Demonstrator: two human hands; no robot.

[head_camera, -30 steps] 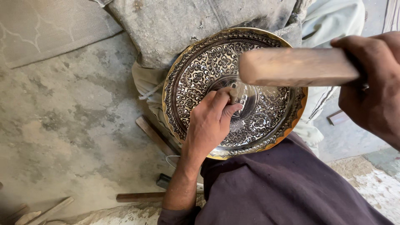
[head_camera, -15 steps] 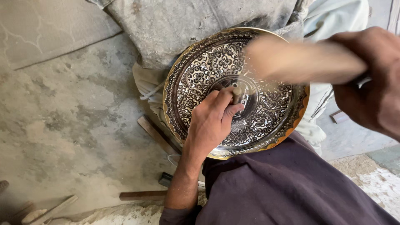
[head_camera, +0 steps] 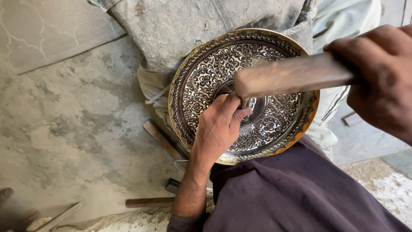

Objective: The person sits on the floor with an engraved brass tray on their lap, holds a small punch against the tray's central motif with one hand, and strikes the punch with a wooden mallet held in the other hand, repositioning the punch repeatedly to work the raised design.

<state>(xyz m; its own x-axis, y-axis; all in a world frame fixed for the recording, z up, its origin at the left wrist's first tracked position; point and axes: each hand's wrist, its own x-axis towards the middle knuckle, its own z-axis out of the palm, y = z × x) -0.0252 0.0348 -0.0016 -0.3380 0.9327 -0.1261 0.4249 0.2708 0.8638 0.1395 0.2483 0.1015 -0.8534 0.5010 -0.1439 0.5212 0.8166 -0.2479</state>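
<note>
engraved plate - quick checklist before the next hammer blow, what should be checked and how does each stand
1. Punch gripped firmly: the left hand is wrapped around the small punch, tip near the centre of the engraved plate: ok.
2. Hammer held securely: the right hand closes around the wooden hammer: ok.
3. Hammer lined up over the punch: its end sits right above it: ok.
4. Fingertips clear of the strike point: they lie close under the hammer end: cannot tell.
5. Plate supported: it rests on the lap and the grey cloth, tilted: ok, though steadiness cannot be judged.
6. Punch tip exactly on the pattern line: hidden by the hand: cannot tell.
</note>
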